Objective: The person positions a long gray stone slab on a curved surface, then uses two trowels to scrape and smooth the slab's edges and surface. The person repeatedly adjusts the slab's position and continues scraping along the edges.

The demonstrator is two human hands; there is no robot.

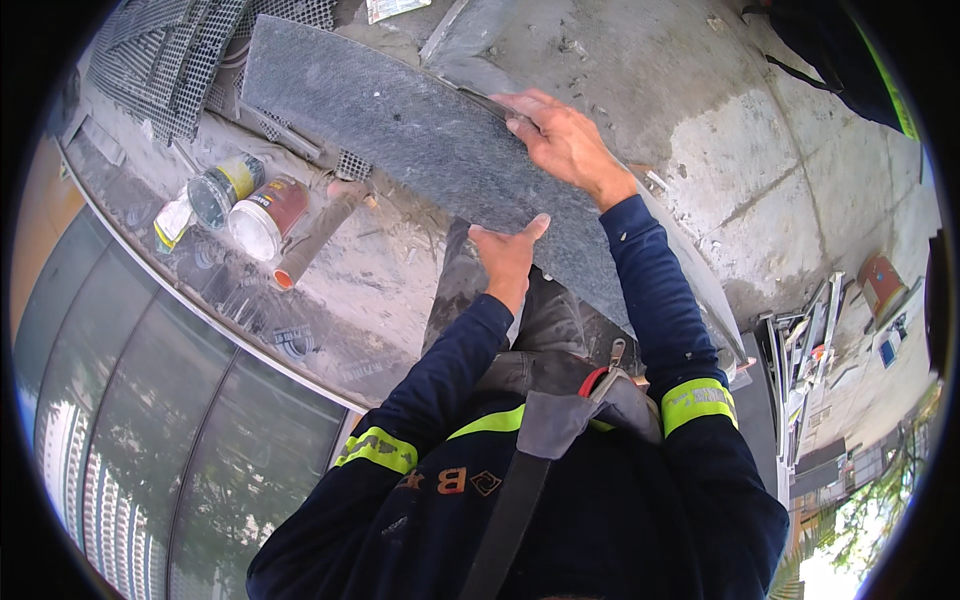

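Long dark-grey stone slab (400,130): right hand (572,142) clamped on far edge, left hand (507,262) at near edge, closure unclear. Opposed holds probably steady it.

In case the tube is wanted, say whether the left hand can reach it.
Probably, once freed: the left hand is on the slab's near edge, but only the left leg and ground seem between it and the tube.
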